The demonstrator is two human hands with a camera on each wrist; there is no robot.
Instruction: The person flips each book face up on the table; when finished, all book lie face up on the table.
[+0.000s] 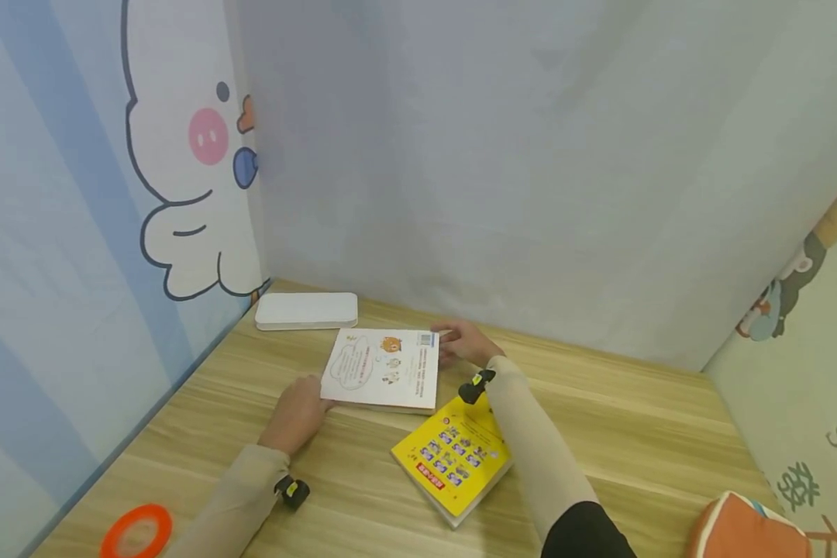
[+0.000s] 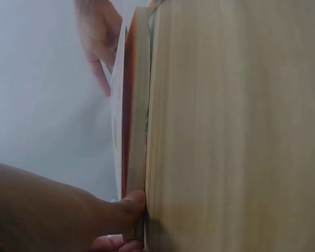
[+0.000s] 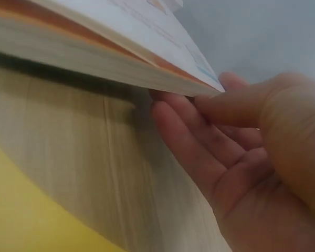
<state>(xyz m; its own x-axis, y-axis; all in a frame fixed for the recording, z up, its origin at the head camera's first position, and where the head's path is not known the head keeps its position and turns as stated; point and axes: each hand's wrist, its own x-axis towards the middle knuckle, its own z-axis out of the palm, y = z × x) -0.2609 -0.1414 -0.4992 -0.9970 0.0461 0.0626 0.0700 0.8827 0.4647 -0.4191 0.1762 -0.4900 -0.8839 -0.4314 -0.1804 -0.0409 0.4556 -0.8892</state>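
A white book (image 1: 384,368) with cartoon animals and a barcode on its cover lies on the wooden table. My left hand (image 1: 298,415) grips its near left corner, the thumb (image 2: 135,199) against the page edges. At the far right corner my right hand (image 1: 466,343) holds the book, with the thumb by the edge and fingers (image 3: 173,126) reaching beneath it. The right wrist view shows a shadowed gap under that side. A yellow book (image 1: 453,457) lies nearer me, partly covered by my right forearm.
Behind the white book, a white flat case (image 1: 307,310) stands close to the back curtain. An orange ring (image 1: 136,533) is at the front left. An orange-brown bag-like item (image 1: 749,531) sits at the front right. Printed curtains (image 1: 42,232) border the table (image 1: 642,434).
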